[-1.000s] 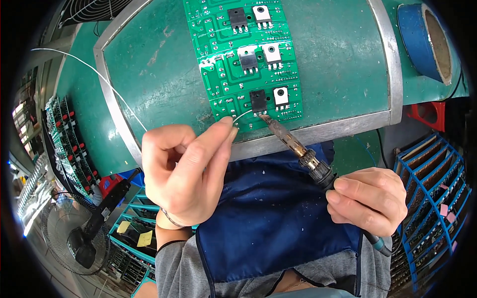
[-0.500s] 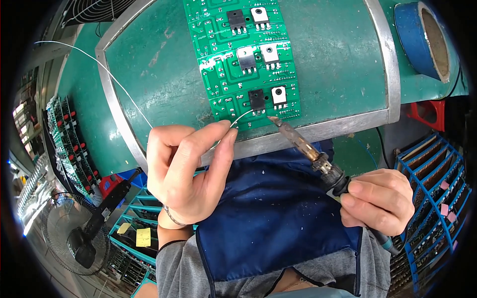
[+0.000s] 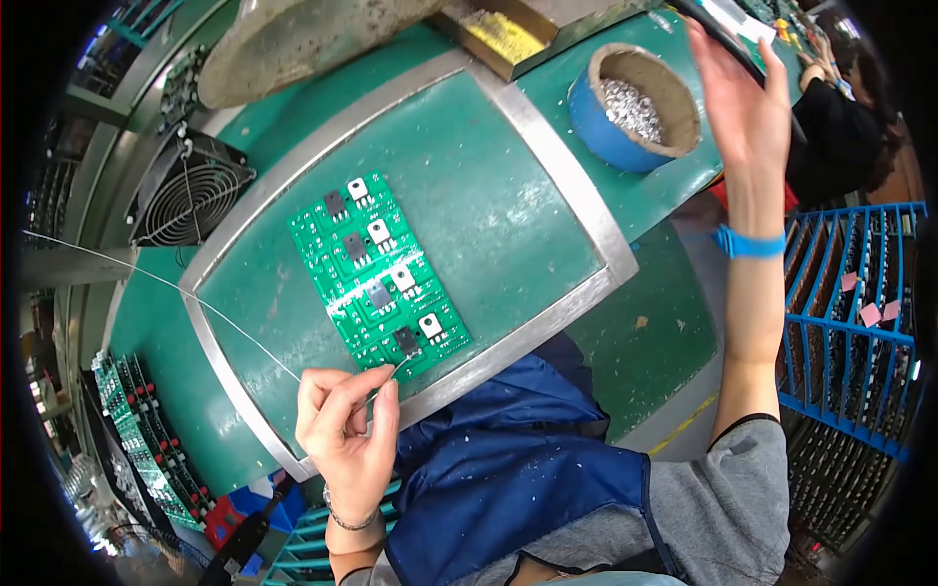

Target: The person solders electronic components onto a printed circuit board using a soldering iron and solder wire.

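Note:
My left hand pinches a thin solder wire between thumb and fingertips. The wire's short end reaches the legs of the nearest black transistor on a green circuit board panel; whether they touch, I cannot tell. Its long part runs off to the far left. Several black and white-faced transistors sit in pairs along the panel. Raised at the upper right is my right hand, with a blue wristband. A dark soldering iron handle lies across its closed fingers; the iron's tip is out of sight.
A blue tub of shiny metal bits stands right of the metal-framed green bench mat. Beyond are a metal tray and a black fan. Circuit boards stand at left, a blue rack at right. A co-worker's hand shows far right.
The view has turned and drawn back. My right hand has swung from beside the board to the upper right, taking the soldering iron along. My left hand still pinches the wire at the board.

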Demonstrator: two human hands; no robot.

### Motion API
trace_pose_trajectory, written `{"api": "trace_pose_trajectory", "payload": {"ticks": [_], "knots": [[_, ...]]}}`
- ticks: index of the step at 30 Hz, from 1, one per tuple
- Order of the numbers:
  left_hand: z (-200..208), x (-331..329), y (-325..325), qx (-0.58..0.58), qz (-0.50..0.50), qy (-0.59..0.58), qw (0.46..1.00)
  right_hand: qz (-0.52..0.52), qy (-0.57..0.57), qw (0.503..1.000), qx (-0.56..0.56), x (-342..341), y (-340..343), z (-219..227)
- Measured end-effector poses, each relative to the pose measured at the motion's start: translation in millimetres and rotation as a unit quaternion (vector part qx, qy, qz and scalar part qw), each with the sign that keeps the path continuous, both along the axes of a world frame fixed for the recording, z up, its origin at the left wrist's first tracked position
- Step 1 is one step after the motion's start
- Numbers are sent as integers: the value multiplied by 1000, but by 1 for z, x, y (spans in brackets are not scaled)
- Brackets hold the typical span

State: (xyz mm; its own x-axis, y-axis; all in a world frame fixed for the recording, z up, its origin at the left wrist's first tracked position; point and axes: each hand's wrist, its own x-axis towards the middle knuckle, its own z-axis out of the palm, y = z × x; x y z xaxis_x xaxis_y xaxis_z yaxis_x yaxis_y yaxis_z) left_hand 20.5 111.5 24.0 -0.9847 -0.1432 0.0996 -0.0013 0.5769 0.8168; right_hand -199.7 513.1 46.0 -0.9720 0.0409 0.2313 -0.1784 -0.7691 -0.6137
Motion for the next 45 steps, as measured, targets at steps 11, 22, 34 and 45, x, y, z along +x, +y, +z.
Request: {"api": "trace_pose_trajectory", "payload": {"ticks": [11,22,34,45], "knots": [[1,2,1,18,-18,2,1000,-97,-180,976,-81,-122,12,-42],[3,1,5,31,-44,5,999,-38,-242,958,-147,-77,-45,-14],[0,4,-4,32,-21,16,999,30,-210,977,9,-40,41,32],[3,2,-2,26,-18,17,999,-263,-26,953,146,-136,69,-47]]}}
